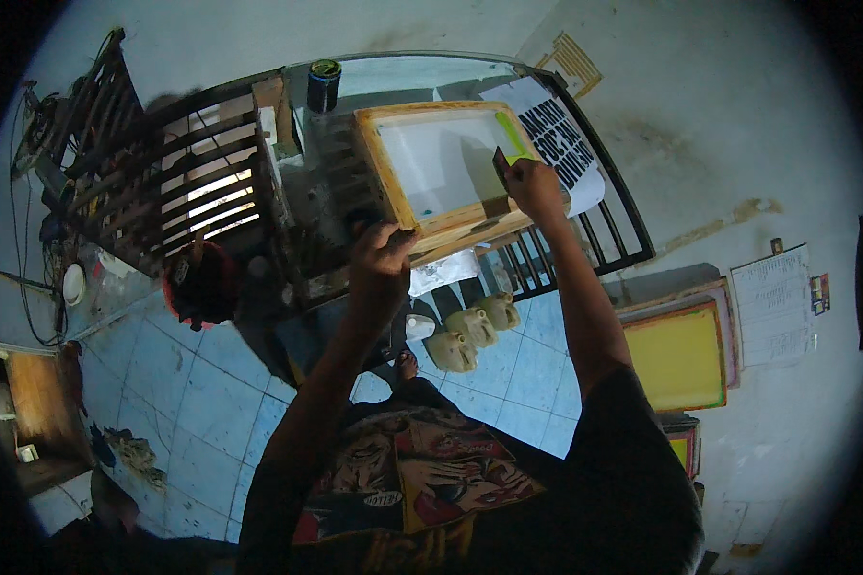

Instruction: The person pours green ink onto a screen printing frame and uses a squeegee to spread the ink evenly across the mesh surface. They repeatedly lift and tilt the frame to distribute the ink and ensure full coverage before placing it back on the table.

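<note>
A wooden-framed printing screen (430, 172) with white mesh lies tilted on the bench before me. My left hand (384, 254) is closed on its near-left corner. My right hand (535, 187) grips a thin, dark, flat scraper (501, 169) over the right part of the mesh. Bright green-yellow emulsion (513, 134) runs in a strip along the mesh's right side, beside the scraper. The scraper's lower edge is partly hidden, so I cannot tell how firmly it touches the mesh.
A dark jar (324, 86) stands behind the screen. Printed paper (558, 139) lies at right on the slatted bench (633, 230). Several beige jerrycans (451, 352) stand on the tiled floor below. A red bucket (201, 283) is at left; a yellow-coated screen (679, 356) leans against the right wall.
</note>
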Motion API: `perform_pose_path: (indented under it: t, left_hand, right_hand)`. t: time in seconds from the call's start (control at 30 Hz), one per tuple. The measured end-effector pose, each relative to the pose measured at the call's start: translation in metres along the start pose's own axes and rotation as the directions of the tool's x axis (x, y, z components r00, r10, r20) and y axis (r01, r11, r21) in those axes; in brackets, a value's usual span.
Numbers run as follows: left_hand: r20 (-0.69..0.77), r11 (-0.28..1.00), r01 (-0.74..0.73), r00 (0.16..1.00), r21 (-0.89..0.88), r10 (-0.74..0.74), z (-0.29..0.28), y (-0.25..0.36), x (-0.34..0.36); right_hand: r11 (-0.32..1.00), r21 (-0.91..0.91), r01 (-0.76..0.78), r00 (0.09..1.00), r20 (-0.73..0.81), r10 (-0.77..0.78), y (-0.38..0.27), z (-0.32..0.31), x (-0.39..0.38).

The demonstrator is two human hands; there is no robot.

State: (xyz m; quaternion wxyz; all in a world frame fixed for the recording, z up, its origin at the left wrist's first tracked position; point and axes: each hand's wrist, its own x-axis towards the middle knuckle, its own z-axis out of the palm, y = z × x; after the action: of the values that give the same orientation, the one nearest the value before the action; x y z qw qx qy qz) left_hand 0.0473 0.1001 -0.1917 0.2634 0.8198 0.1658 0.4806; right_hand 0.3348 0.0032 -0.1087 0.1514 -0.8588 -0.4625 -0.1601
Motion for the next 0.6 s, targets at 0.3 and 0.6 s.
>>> perform_pose_path:
  t: [0.3, 0.6]
  left_hand:
    - [-0.11, 0.991, -0.131, 0.985, 0.007, 0.131, -0.005, -0.002, 0.002]
    - [0.008, 1.0, -0.01, 1.0, -0.006, 0.011, -0.007, -0.005, 0.006]
  right_hand:
    - [0.997, 0.08, 0.0, 1.0, 0.027, -0.002, -0.054, 0.001, -0.007]
    - [0.993, 0.115, -0.026, 1.0, 0.008, 0.025, -0.118, 0.003, -0.019]
